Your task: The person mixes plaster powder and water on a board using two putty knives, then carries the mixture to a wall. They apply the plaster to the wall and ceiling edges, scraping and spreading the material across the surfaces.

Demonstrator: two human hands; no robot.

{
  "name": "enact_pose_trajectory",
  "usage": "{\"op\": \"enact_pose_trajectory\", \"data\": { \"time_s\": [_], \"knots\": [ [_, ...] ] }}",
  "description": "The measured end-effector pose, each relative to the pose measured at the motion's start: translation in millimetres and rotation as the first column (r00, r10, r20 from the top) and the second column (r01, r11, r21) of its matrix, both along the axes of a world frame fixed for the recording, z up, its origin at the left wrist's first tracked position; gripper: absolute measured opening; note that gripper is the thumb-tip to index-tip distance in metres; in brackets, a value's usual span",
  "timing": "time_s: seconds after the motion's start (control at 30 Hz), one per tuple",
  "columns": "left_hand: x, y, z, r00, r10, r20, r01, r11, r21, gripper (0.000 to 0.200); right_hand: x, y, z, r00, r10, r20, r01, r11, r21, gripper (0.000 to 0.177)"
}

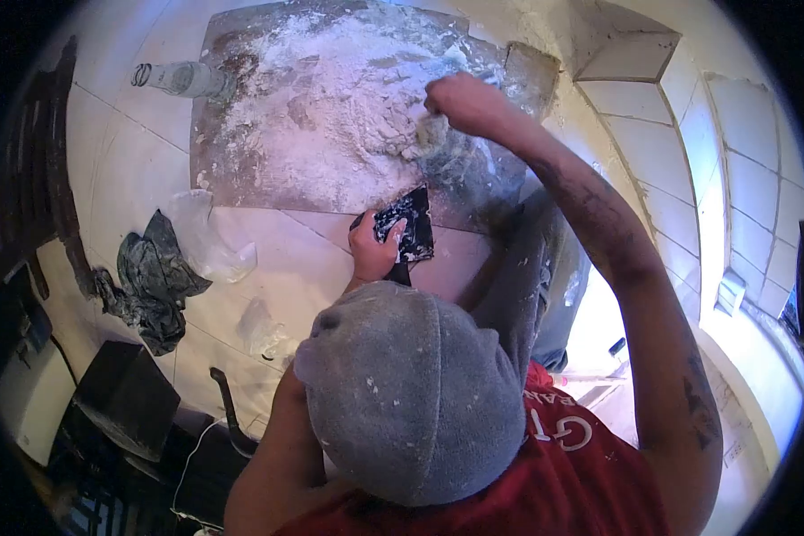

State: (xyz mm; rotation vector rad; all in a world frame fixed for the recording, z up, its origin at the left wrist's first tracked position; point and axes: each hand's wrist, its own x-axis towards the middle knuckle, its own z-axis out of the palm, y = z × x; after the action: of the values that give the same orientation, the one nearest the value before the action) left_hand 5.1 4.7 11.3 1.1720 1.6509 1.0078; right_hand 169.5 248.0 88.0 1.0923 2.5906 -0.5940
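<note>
My left hand (374, 249) is closed around a black flat-bladed tool (414, 234) smeared with white. It sits at the near edge of a dark sheet (214, 165) spread with white powder (330, 107). My right hand (470, 104) forms a fist over the sheet's right side. Right below it is a pale, clumpy lump (431, 134), which seems to touch the hand. What the right fingers hold is hidden. A grey cap (411, 393) and a red shirt fill the near foreground.
A clear bottle (183, 79) lies at the sheet's left edge. On the tiled floor are a crumpled black bag (156, 272) and a clear plastic bag (207, 237). A black box (127, 397) stands lower left. Tiled walls (648, 147) rise at right.
</note>
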Motion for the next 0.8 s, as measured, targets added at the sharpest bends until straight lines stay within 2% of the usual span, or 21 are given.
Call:
{"op": "enact_pose_trajectory", "data": {
  "time_s": [0.07,0.1,0.17,0.2,0.23,0.33,0.37,0.47,0.5,0.6,0.67,0.73,0.77,0.8],
  "knots": [
    [3.4,3.1,5.3,0.997,0.020,-0.070,-0.014,0.997,0.081,0.022,-9.3,14.9,13.3,0.999,-0.040,-0.021,0.041,0.999,0.021,0.019],
    [5.1,-2.9,7.4,1.000,0.011,-0.026,-0.011,1.000,0.021,0.022,-9.8,14.3,-5.8,0.996,-0.034,-0.085,0.039,0.997,0.064,0.019],
    [1.6,2.6,7.4,0.999,0.005,0.050,-0.002,0.998,-0.061,0.023,-4.9,-6.2,-29.2,0.984,0.087,-0.154,-0.072,0.992,0.103,0.020],
    [0.4,3.0,6.1,0.999,0.011,0.047,-0.009,0.999,-0.039,0.023,-3.4,-12.6,-28.6,0.971,0.149,-0.189,-0.126,0.984,0.127,0.020],
    [1.7,3.5,4.5,0.999,0.022,0.042,-0.021,1.000,-0.016,0.023,3.9,-14.5,-25.6,0.976,0.136,-0.171,-0.113,0.984,0.137,0.021],
    [2.3,1.0,-1.3,1.000,0.018,0.002,-0.018,1.000,0.002,0.024,-4.6,14.5,5.1,0.999,0.049,0.016,-0.049,0.999,-0.014,0.020],
    [2.6,3.4,-1.6,1.000,0.022,0.000,-0.022,1.000,0.016,0.024,-9.0,18.8,14.3,0.998,0.022,-0.054,-0.020,0.999,0.026,0.020],
    [5.3,-1.5,-2.4,0.999,0.028,0.018,-0.029,0.999,0.018,0.024,-3.2,-9.0,-27.4,0.981,0.109,-0.159,-0.092,0.989,0.111,0.021],
    [4.4,0.2,-2.7,0.999,0.030,0.026,-0.031,0.999,0.022,0.024,-8.5,-10.7,-25.3,0.970,0.145,-0.195,-0.116,0.982,0.149,0.021],
    [2.1,-2.4,-2.2,1.000,0.013,-0.013,-0.014,1.000,-0.024,0.023,-5.1,6.9,-4.5,0.997,0.067,0.027,-0.066,0.997,-0.046,0.021],
    [2.7,4.2,-0.1,0.999,-0.003,-0.039,0.003,1.000,-0.009,0.023,-13.9,23.2,5.5,0.999,0.011,-0.053,-0.012,1.000,-0.019,0.020],
    [3.7,3.4,7.4,0.999,0.008,-0.050,-0.006,0.999,0.040,0.023,-21.6,22.1,-10.0,0.991,-0.008,-0.134,0.013,0.999,0.033,0.019],
    [3.1,4.3,9.0,1.000,0.012,-0.007,-0.012,1.000,0.015,0.023,-23.7,4.5,-26.5,0.981,-0.109,-0.162,0.119,0.991,0.056,0.017],
    [2.5,2.8,5.3,1.000,0.016,0.015,-0.016,1.000,0.001,0.023,-16.0,-3.6,-28.0,0.981,0.102,-0.163,-0.078,0.986,0.150,0.015]
  ]
}}
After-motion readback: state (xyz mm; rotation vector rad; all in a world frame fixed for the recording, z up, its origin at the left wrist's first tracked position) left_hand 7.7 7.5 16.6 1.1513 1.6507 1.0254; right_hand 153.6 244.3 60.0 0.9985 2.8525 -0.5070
